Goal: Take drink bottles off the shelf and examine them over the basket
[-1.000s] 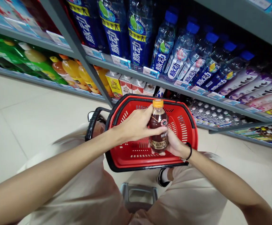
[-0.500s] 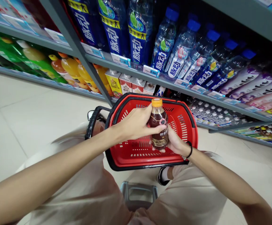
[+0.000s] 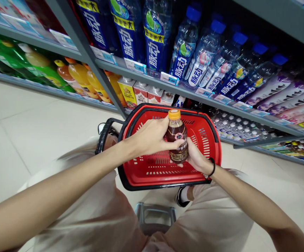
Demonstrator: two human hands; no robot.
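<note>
Both hands clasp the bottle (image 3: pixel 177 140) above the red basket (image 3: pixel 209 122): left hand (image 3: pixel 149 138) around its shoulder, right hand (image 3: pixel 197 157) probably under its base; likely rigid, slick, moderately heavy.

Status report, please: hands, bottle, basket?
Left hand and right hand both grip bottle. Bottle upright above red basket. Nothing between them.

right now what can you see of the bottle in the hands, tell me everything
The bottle is small and clear, plastic by the look of it, filled with dark brown liquid. It has an orange screw cap, on, a round badge near the shoulder and a brown label with pale print around the lower body. It stands about upright above the red basket, not resting on its floor. The left hand wraps its upper side, and the right hand grips the lower part from behind.
</note>
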